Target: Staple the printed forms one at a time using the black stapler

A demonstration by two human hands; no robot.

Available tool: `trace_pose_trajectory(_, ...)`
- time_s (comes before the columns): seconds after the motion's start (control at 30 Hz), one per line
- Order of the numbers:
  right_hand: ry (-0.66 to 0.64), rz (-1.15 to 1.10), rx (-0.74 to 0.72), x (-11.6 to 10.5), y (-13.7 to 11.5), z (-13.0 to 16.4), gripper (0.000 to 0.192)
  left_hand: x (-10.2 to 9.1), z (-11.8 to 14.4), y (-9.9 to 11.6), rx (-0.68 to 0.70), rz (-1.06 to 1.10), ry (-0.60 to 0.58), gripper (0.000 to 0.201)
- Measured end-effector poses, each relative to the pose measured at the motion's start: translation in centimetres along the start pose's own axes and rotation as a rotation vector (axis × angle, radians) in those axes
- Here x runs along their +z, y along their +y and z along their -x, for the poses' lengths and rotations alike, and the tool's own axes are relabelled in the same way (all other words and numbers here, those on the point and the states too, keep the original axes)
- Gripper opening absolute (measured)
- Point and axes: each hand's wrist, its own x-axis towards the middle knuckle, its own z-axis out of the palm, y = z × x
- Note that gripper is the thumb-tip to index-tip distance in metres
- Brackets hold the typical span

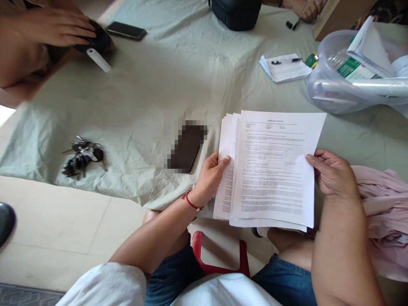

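We see the person's two bare hands gripping one stack of papers [274, 170] across the tabletop's [143, 97] near edge. The left hand [208, 176] is at the stack's nine o'clock edge, its forearm slanting up from seven o'clock; the right hand [331, 174] is at three, its forearm rising from five. Both are closed in a pinch, thumbs in front and fingers behind. We cannot count the sheets. One red bracelet [191, 202] circles the left wrist.

Around the stack, we find one pixelated dark phone [188, 148] near nine o'clock and, well beyond it, one bunch of keys [84, 157]. At twelve is one notepad [283, 72] with one pen [285, 61] on it; between one and two, one translucent basin [327, 95] of mixed items. At ten, another person's hand [60, 27] touches a dark object near a second phone [126, 30].
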Motion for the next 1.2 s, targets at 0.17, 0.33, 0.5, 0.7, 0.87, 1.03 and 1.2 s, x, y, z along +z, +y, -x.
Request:
trace_pose_trajectory(0.17, -0.039, -0.021, 0.029, 0.5, -0.1, 0.3, 0.054, 0.1, 0.1, 0.1, 0.005, -0.029, 0.012, 0.044)
trace_pose_trajectory(0.33, -0.064, -0.023, 0.034, 1.4, 0.1, 0.5, 0.053, 0.2, 0.1, 0.3, 0.009, -0.01, 0.009, 0.053)
trace_pose_trajectory(0.5, -0.065, -0.002, 0.003, 1.9, 0.2, 0.6, 0.049, 0.2, 0.1, 0.2, 0.026, 0.004, 0.028, 0.056)
trace_pose_trajectory(0.7, 0.036, 0.065, -0.056, 1.0, 0.6, 0.1, 0.049, 0.0, 0.0, 0.0, 0.02, -0.047, 0.051, 0.049)
trace_pose_trajectory(0.87, 0.176, 0.168, -0.092, -1.0, 0.0, 0.1, 0.033, -0.1, -0.1, -0.1, 0.038, -0.058, 0.043, 0.044)
trace_pose_trajectory(1.03, 0.138, 0.196, -0.139, -0.3, -0.5, 0.6, 0.028, -0.1, 0.0, 0.1, 0.021, -0.086, 0.047, 0.041)
trace_pose_trajectory(1.2, 0.121, 0.259, -0.221, 1.8, -0.7, 1.7, 0.032, 0.0, 0.1, 0.4, 0.002, -0.13, 0.081, 0.035)
